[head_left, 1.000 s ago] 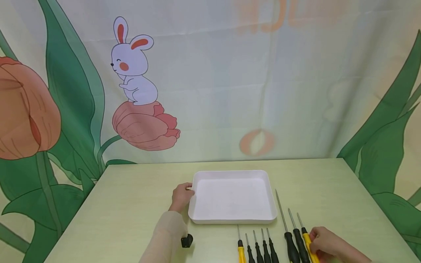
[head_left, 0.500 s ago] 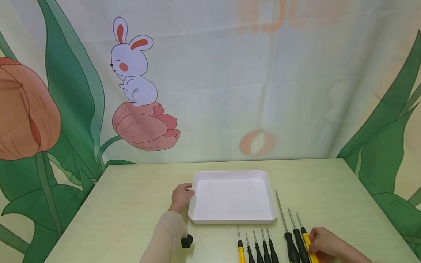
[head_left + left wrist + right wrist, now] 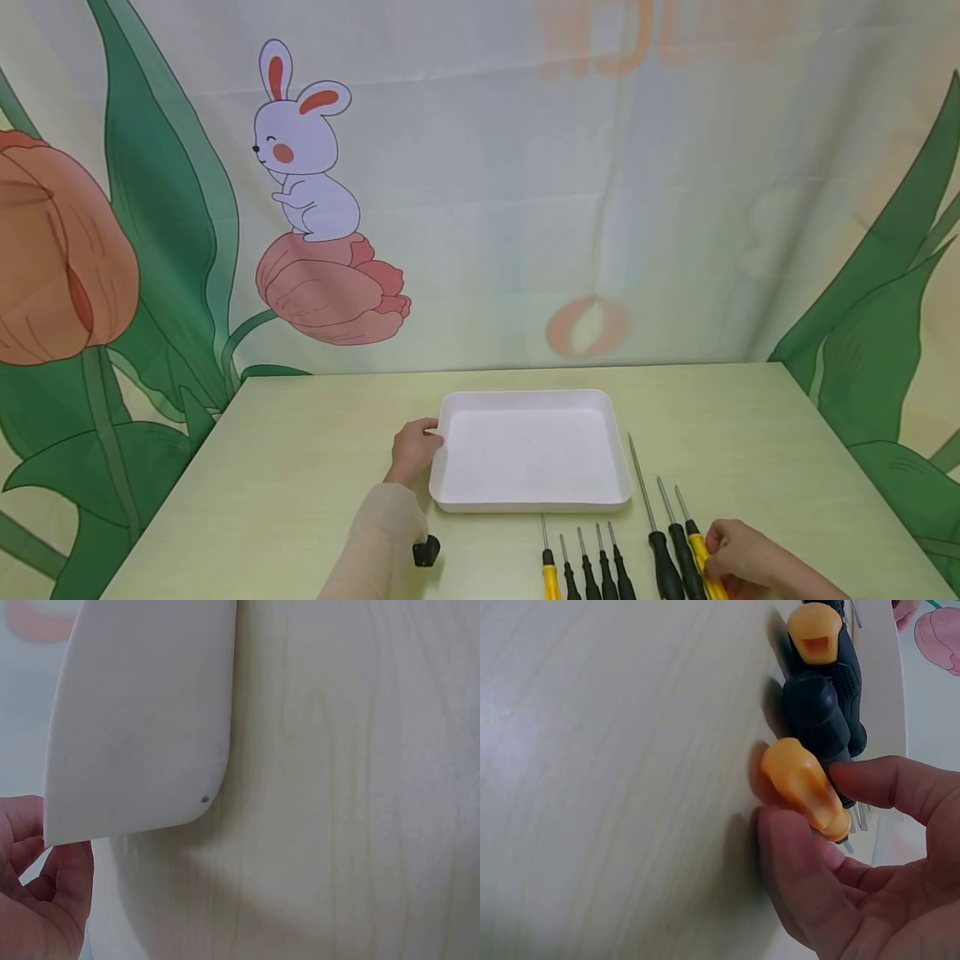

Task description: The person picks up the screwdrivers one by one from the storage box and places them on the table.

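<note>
My left hand (image 3: pixel 412 452) grips the left rim of a white rectangular tray (image 3: pixel 531 450). In the left wrist view, fingers and thumb pinch the edge of the tray (image 3: pixel 142 727). At the right, my right hand (image 3: pixel 750 554) holds the yellow and black handle of a screwdriver (image 3: pixel 699 546) lying on the table. The right wrist view has thumb and fingers around that yellow handle (image 3: pixel 799 776), its end showing. Just left of it lie two black-handled screwdrivers, a longer one (image 3: pixel 664 563) and a shorter one (image 3: pixel 686 558).
Below the tray lies a row of smaller screwdrivers: one yellow-handled (image 3: pixel 551 577) and several black-handled (image 3: pixel 606 575). A small black block (image 3: pixel 426 551) sits by the left sleeve (image 3: pixel 382 533). A printed curtain (image 3: pixel 480 208) hangs behind the pale wooden table (image 3: pixel 315 442).
</note>
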`<state>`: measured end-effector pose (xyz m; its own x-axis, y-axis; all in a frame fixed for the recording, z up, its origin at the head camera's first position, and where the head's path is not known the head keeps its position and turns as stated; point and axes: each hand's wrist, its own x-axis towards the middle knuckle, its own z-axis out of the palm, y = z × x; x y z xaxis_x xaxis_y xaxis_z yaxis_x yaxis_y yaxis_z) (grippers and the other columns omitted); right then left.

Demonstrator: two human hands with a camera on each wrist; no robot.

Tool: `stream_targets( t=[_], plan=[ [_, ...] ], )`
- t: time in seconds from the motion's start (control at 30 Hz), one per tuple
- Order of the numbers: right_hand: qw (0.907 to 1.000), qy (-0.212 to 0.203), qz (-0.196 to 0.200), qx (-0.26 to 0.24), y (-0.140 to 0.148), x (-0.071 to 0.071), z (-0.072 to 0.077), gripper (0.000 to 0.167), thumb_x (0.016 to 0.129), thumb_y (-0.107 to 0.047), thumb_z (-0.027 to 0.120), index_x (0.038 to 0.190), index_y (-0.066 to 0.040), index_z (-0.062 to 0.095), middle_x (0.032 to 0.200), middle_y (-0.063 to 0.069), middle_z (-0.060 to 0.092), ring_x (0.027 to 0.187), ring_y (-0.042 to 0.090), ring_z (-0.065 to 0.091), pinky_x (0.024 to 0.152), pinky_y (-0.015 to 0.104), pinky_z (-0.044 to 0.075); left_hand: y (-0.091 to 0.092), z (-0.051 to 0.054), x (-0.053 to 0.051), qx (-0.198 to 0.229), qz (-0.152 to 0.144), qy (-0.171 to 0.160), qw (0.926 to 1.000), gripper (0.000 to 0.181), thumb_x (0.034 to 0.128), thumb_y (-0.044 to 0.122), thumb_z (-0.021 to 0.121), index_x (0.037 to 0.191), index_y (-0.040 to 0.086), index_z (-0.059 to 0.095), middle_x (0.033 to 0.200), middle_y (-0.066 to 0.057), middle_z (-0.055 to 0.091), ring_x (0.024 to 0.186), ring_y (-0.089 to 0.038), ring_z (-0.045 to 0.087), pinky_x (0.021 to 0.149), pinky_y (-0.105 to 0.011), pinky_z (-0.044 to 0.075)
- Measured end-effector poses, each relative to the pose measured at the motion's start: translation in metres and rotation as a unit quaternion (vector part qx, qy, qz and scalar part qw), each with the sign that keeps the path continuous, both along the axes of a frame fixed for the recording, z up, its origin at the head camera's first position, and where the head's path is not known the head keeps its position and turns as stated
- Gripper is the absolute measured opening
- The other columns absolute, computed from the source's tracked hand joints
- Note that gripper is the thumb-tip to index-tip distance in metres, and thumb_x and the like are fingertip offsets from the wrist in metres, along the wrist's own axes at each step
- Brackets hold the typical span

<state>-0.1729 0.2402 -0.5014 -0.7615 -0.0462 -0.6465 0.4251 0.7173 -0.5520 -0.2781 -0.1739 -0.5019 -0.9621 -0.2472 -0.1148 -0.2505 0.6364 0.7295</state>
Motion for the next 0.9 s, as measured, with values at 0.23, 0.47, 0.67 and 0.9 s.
stream_targets(
  t=[0.23,0.47,0.67,0.9],
  plan=[
    [0.9996,0.001,0.016,0.023,0.003,-0.003,0.008,0.018,0.074,-0.009,0.062,0.084,-0.003,0.047,0.068,0.007,0.055,0.054,0.014,0.05,0.048,0.02,0.043,0.0,0.001,0.001,0.001,0.001,0.001,1.0,0.032,0.0781,0.009,0.056,0.109,0.003,0.062,0.094,-0.014,0.065,0.081,-0.023,0.06,0.066,-0.031,0.048],
    [0.999,0.03,0.022,0.023,0.007,-0.011,0.022,0.02,0.077,-0.014,0.06,0.088,-0.004,0.047,0.07,0.006,0.053,0.054,0.016,0.047,0.047,0.025,0.043,0.001,0.002,0.001,0.0,-0.006,-0.002,1.0,0.033,0.0772,0.007,0.056,0.109,0.002,0.061,0.095,-0.014,0.065,0.08,-0.022,0.06,0.065,-0.031,0.047],
    [0.995,0.087,0.037,0.033,0.008,-0.02,0.026,0.017,0.077,-0.014,0.057,0.088,-0.004,0.048,0.067,0.006,0.052,0.05,0.014,0.044,0.043,0.023,0.039,0.004,0.005,0.002,-0.011,-0.015,-0.014,0.9997,0.033,0.0775,0.01,0.056,0.109,0.002,0.06,0.097,-0.015,0.064,0.082,-0.023,0.06,0.068,-0.033,0.048],
    [0.9658,0.222,0.091,0.097,0.012,-0.036,0.033,0.018,0.078,-0.014,0.054,0.09,-0.002,0.049,0.06,0.002,0.049,0.048,0.013,0.04,0.044,0.025,0.033,-0.005,0.002,0.004,-0.017,-0.031,0.002,0.9994,0.042,0.0844,0.031,0.055,0.115,0.002,0.057,0.106,-0.016,0.062,0.093,-0.027,0.059,0.076,-0.038,0.047]
  ],
)
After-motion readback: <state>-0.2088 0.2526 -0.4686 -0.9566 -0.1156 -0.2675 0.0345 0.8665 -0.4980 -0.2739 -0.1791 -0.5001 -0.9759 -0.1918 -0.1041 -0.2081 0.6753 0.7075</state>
